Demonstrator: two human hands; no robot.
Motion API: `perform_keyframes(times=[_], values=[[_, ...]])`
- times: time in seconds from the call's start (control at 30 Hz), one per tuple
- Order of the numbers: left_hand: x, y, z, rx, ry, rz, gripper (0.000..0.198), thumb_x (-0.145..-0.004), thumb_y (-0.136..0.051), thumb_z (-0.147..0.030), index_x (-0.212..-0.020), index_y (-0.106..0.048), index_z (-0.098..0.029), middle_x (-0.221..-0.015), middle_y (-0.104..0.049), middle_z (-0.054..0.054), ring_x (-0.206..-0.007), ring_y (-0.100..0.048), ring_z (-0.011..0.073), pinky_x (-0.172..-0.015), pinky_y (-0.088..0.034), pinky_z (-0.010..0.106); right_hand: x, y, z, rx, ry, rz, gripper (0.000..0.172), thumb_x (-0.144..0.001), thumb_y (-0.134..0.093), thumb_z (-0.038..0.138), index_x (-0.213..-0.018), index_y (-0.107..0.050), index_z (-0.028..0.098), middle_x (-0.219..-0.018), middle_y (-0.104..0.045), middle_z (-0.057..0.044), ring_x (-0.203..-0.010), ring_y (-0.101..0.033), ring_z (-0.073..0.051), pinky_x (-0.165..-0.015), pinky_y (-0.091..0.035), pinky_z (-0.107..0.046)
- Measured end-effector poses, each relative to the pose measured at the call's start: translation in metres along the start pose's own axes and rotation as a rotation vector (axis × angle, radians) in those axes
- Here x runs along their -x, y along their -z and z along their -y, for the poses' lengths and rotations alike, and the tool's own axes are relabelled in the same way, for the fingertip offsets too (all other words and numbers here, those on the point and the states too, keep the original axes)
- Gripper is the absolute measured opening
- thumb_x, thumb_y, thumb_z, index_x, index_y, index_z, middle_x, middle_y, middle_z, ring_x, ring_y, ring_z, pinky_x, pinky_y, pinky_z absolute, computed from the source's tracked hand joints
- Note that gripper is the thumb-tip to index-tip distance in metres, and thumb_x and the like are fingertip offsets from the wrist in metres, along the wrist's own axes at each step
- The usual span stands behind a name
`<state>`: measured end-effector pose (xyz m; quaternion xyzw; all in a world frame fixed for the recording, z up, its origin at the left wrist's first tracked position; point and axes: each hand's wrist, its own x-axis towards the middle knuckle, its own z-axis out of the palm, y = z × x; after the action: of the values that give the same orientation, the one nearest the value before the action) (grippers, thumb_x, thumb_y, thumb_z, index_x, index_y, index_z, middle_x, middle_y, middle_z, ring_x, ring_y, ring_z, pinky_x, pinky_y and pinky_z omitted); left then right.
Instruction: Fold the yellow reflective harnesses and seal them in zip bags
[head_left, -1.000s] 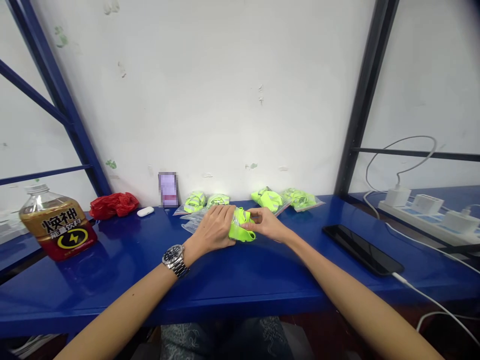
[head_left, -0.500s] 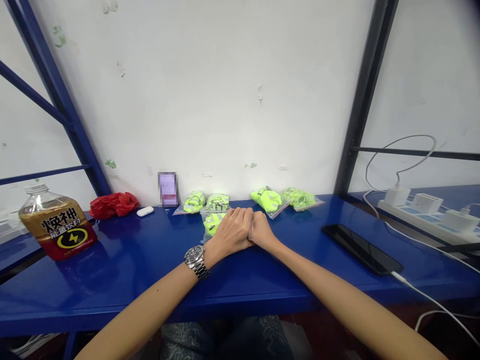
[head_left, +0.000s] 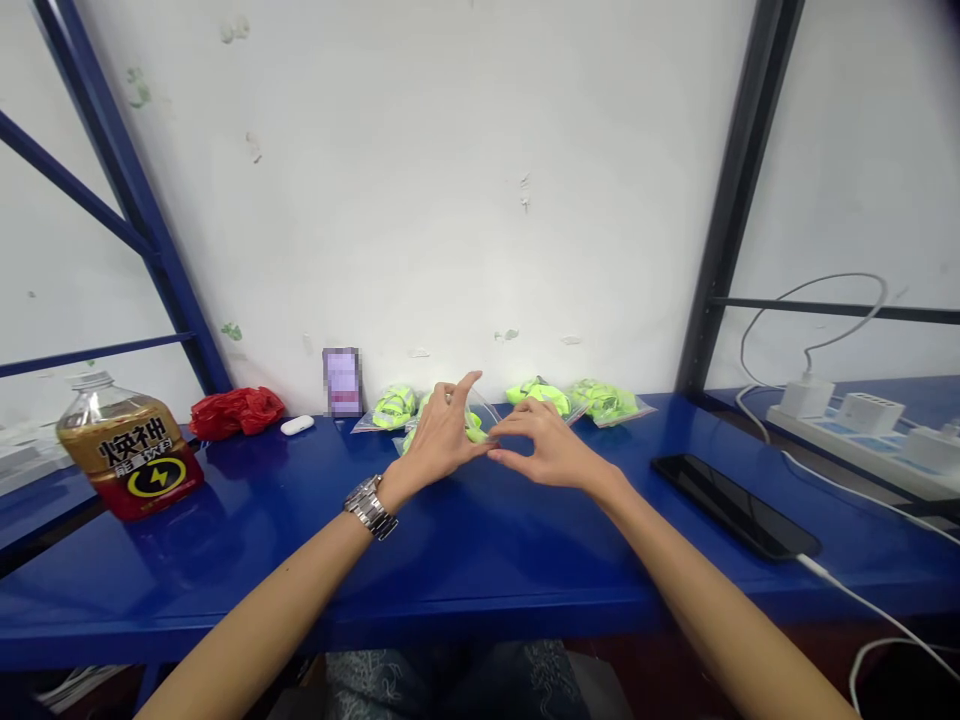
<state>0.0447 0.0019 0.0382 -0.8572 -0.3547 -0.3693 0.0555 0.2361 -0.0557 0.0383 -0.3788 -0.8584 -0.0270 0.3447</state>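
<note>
While wearing dark patterned pants (head_left: pixel 367 680) under the blue table (head_left: pixel 480 560), having a silver watch (head_left: pixel 370 506) on the left wrist and a black phone (head_left: pixel 731 505) off to the right. Sticking up the pointer finger on the left hand (head_left: pixel 439 440), thumb low. Curving the right hand (head_left: pixel 555 450), fingertips next to the left thumb. In between, over the table, finding a clear plastic bag (head_left: pixel 475 421) of yellow-green cloth (head_left: pixel 476 434), partly hidden by the left hand. Cannot tell about any pinch or grip on it. Farther back, seeing more such bags (head_left: pixel 604 400), a red plastic bag (head_left: pixel 236 412), then a white wall (head_left: pixel 420 200).
</note>
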Motion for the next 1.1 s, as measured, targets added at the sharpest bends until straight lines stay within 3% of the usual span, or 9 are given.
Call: perform_keyframes(times=[0.1, 0.2, 0.3, 0.4, 0.53, 0.7, 0.93, 1.1], values=[[-0.007, 0.017, -0.001, 0.086, -0.037, 0.122, 0.078, -0.06, -0.075, -0.058, -0.123, -0.045, -0.024, -0.108, -0.044, 0.008, -0.093, -0.052, 0.0232, -0.08, -0.049, 0.041, -0.006, 0.009, -0.001, 0.121, 0.017, 0.032, 0.015, -0.089, -0.056, 0.029, -0.087, -0.068, 0.022, -0.077, -0.067, -0.006, -0.085, -0.044, -0.022, -0.08, -0.033, -0.038], [-0.019, 0.042, 0.0, 0.142, -0.116, 0.261, 0.064, -0.058, -0.074, -0.062, -0.103, -0.054, -0.021, -0.1, -0.052, 0.006, -0.086, -0.054, 0.0207, -0.075, -0.048, 0.035, -0.017, 0.019, -0.012, 0.275, 0.069, 0.007, 0.014, -0.088, -0.055, 0.019, -0.082, -0.067, 0.02, -0.083, -0.066, -0.007, -0.088, -0.045, -0.023, -0.078, -0.033, -0.037], [-0.032, 0.068, 0.008, 0.236, -0.116, 0.317, 0.042, -0.081, -0.056, -0.057, -0.089, -0.06, -0.017, -0.084, -0.06, 0.004, -0.075, -0.056, 0.016, -0.068, -0.046, 0.028, -0.026, 0.031, -0.026, 0.42, 0.099, -0.036, 0.015, -0.086, -0.054, 0.014, -0.082, -0.068, 0.021, -0.102, -0.064, -0.009, -0.095, -0.046, -0.025, -0.08, -0.033, -0.038], [-0.038, 0.083, 0.018, 0.225, -0.111, 0.35, 0.04, -0.091, -0.044, -0.049, -0.082, -0.063, -0.014, -0.07, -0.061, 0.003, -0.064, -0.054, 0.0124, -0.061, -0.042, 0.024, -0.032, 0.043, -0.034, 0.469, 0.077, -0.072, 0.016, -0.088, -0.052, 0.015, -0.087, -0.066, 0.023, -0.111, -0.059, -0.008, -0.098, -0.047, -0.025, -0.08, -0.034, -0.038], [-0.035, 0.082, 0.024, 0.201, -0.14, 0.283, 0.03, -0.088, -0.052, -0.043, -0.084, -0.064, -0.015, -0.074, -0.064, 0.003, -0.067, -0.056, 0.0125, -0.065, -0.044, 0.024, -0.037, 0.057, -0.027, 0.376, 0.041, -0.046, 0.012, -0.088, -0.052, 0.023, -0.091, -0.064, 0.024, -0.11, -0.059, -0.007, -0.099, -0.049, -0.025, -0.083, -0.035, -0.039], [-0.032, 0.078, 0.023, 0.192, -0.158, 0.266, 0.031, -0.086, -0.056, -0.045, -0.08, -0.061, -0.016, -0.071, -0.063, 0.002, -0.066, -0.056, 0.0122, -0.064, -0.043, 0.024, -0.039, 0.066, -0.014, 0.088, 0.03, 0.138, 0.017, -0.084, -0.059, 0.037, -0.087, -0.067, 0.022, -0.094, -0.064, -0.006, -0.094, -0.055, -0.023, -0.081, -0.041, -0.035], [-0.034, 0.084, 0.026, 0.231, -0.131, 0.264, 0.026, -0.086, -0.056, -0.04, -0.079, -0.061, -0.016, -0.073, -0.065, 0.002, -0.067, -0.057, 0.0131, -0.064, -0.043, 0.025, -0.035, 0.061, -0.022, 0.0, -0.085, -0.022, 0.022, -0.084, -0.056, 0.034, -0.075, -0.068, 0.018, -0.079, -0.068, -0.007, -0.072, -0.06, -0.019, -0.064, -0.042, -0.029], [-0.037, 0.081, 0.028, 0.255, -0.085, 0.252, 0.017, -0.084, -0.056, -0.032, -0.081, -0.06, -0.016, -0.075, -0.065, 0.003, -0.069, -0.059, 0.0142, -0.065, -0.044, 0.026, -0.035, 0.055, -0.023, -0.014, -0.035, -0.081, 0.021, -0.086, -0.053, 0.028, -0.076, -0.067, 0.017, -0.072, -0.068, -0.006, -0.066, -0.059, -0.018, -0.062, -0.041, -0.029]])
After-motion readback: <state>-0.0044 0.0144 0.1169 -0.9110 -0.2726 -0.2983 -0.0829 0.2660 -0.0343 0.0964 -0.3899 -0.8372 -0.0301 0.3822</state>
